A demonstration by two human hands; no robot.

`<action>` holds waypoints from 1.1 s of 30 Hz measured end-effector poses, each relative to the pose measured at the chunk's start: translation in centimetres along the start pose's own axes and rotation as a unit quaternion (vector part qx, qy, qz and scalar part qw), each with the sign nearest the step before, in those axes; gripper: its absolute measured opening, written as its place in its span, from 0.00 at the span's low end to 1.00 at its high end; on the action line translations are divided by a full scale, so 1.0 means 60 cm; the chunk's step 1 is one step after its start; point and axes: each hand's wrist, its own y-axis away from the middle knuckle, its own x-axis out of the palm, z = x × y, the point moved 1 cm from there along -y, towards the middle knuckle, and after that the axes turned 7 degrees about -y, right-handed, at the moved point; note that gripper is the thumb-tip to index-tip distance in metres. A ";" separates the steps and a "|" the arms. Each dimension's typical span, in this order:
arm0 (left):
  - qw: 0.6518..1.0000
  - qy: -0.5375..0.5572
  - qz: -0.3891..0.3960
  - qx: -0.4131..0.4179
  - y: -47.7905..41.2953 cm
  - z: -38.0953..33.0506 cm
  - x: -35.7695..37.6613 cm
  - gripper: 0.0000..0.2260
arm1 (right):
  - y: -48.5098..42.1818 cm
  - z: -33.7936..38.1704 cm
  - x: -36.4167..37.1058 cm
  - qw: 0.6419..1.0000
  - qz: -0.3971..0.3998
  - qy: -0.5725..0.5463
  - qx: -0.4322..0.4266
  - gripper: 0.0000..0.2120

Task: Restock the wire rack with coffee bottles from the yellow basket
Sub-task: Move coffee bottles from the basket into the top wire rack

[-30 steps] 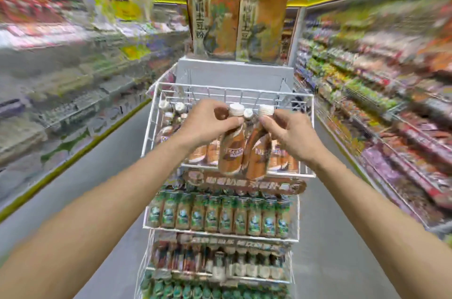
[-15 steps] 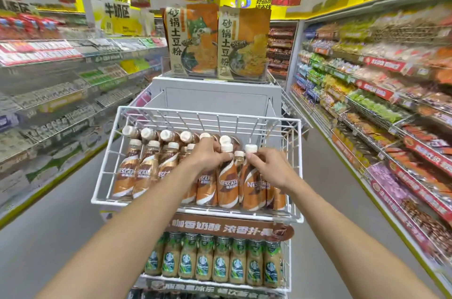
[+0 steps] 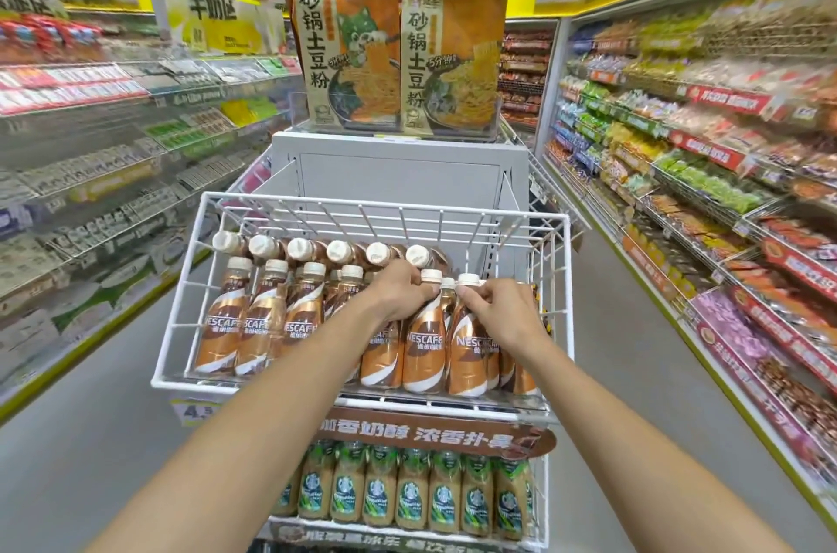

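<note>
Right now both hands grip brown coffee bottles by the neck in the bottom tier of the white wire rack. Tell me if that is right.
Not right. The head view shows the left hand and right hand gripping brown coffee bottles by the neck in the top basket of the white wire rack, not the bottom tier. The tier below holds green-labelled bottles.
</note>
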 end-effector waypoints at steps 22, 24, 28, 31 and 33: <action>0.930 -0.331 -0.030 0.160 0.186 0.017 -0.089 0.23 | 0.113 0.102 -0.067 0.979 0.073 0.183 -0.055 0.33; 0.888 -0.428 -0.004 0.170 0.232 0.030 -0.105 0.23 | 0.159 0.127 -0.065 0.963 0.106 0.239 -0.067 0.36; 0.845 -0.494 0.006 0.205 0.320 0.063 -0.112 0.25 | 0.260 0.164 -0.059 0.937 0.126 0.316 -0.081 0.39; 0.847 -0.481 0.014 0.227 0.377 0.103 -0.102 0.25 | 0.335 0.179 -0.048 0.932 0.126 0.333 -0.074 0.39; 0.853 -0.466 0.021 0.232 0.410 0.136 -0.091 0.25 | 0.381 0.180 -0.033 0.928 0.142 0.337 -0.065 0.39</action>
